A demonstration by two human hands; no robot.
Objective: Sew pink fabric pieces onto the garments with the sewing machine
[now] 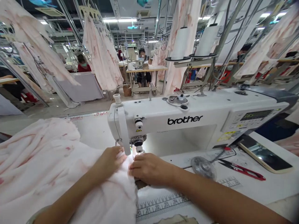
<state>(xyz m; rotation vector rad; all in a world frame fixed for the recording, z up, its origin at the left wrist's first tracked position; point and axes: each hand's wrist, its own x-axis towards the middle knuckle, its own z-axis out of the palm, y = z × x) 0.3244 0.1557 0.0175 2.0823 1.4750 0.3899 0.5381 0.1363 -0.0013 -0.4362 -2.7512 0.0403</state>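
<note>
A white brother sewing machine (163, 119) stands before me, its needle area (138, 148) lit. Pale pink fleece fabric (77, 161) with reddish marks lies heaped on the left, and its edge runs under the needle area. My left hand (114, 158) rests on the fabric just left of the needle, fingers stretched over it. Close to the needle's front right, my right hand (149, 169) has its fingers curled and closed on the fabric's edge. The fingertips of both hands are partly hidden.
Right of my hands lie a clear round plastic piece (203, 168), red-handled thread snips (243, 169) and a phone (266, 154). A printed ruler (163, 205) marks the table's front. Thread cones (181, 43) stand above the machine. Pink garments (98, 53) hang beyond, near co-workers.
</note>
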